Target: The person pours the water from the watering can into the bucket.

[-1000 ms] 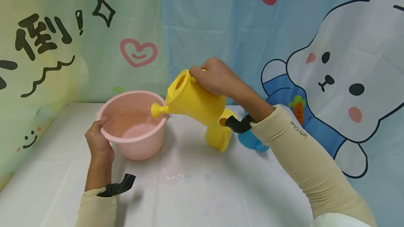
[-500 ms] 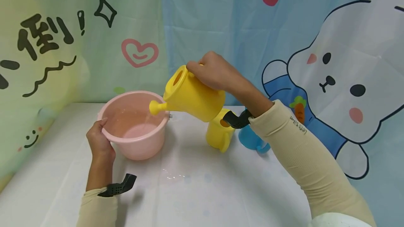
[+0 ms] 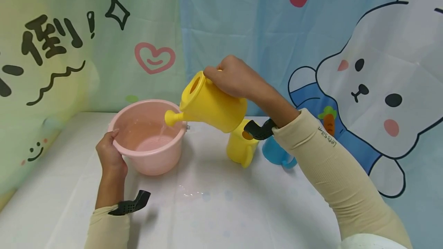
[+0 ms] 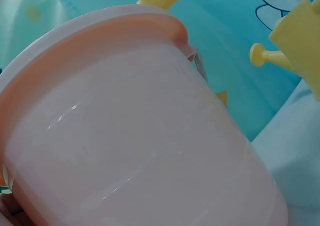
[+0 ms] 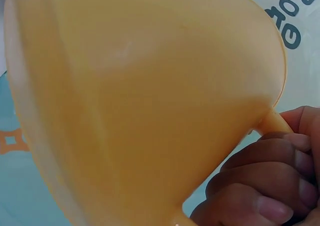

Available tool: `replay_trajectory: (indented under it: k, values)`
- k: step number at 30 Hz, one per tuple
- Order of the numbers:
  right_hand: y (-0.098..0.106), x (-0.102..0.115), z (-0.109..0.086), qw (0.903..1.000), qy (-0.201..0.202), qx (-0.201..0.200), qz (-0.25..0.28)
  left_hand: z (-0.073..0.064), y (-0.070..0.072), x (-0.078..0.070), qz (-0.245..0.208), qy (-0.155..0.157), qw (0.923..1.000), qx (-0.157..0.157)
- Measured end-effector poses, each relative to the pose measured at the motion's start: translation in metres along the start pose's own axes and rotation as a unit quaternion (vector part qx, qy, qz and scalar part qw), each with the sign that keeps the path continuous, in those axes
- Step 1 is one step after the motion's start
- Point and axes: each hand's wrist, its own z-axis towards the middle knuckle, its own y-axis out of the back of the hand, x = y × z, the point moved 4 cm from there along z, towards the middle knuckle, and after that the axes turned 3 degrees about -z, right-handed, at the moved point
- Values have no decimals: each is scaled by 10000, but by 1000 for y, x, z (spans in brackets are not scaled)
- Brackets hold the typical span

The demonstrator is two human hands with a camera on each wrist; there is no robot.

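A pink bucket (image 3: pixel 155 162) stands on the white-covered table at the left, tilted slightly. My left hand (image 3: pixel 112 156) grips its near-left rim, thumb over the edge; the left wrist view is mostly filled by the bucket's wall (image 4: pixel 145 121). My right hand (image 3: pixel 235 78) holds a yellow watering can (image 3: pixel 216 105) in the air, tipped to the left. Its round spout end (image 3: pixel 170 118) overlaps the bucket's right rim, and a thin stream of water falls inside. In the right wrist view, curled fingers (image 5: pixel 255 186) wrap the handle beside the can's body (image 5: pixel 145 100).
A second yellow watering can (image 3: pixel 240 147) stands on the table (image 3: pixel 214 214) beneath the raised one. To its right is a blue container (image 3: pixel 275 152) with a handle, partly behind my right forearm. Water drops (image 3: pixel 191 194) lie in front of the bucket. A printed curtain (image 3: pixel 221 22) hangs behind.
My right hand has raised the watering can slightly and shifted it a little left, then stays nearly still as water runs. My left hand keeps its grip on the bucket.
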Motion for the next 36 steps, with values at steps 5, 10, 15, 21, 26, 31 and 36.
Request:
replay_trajectory:
  k: [5,10,15,21,26,31,36]
  values:
    - [1,1,1,10000,-13,32,-7,-2,-2,-3,-80,83,9999,-8]
    - [-1,1,2,9998,-59,159,-56,-1,-1,-2,-70,106,9999,-23]
    - [-3,3,3,9999,-12,146,-65,-1,0,-1,-97,97,9999,-22]
    - [-8,4,4,9993,-146,340,-75,-1,1,-1,-37,112,9999,12]
    - [-7,5,3,9995,-96,241,-177,0,1,0,-31,132,9999,1]
    - [-8,8,2,9994,-92,305,-116,-1,1,-1,60,151,9999,-18]
    - [-9,10,2,9991,-99,367,-167,-1,0,0,30,138,9999,-5]
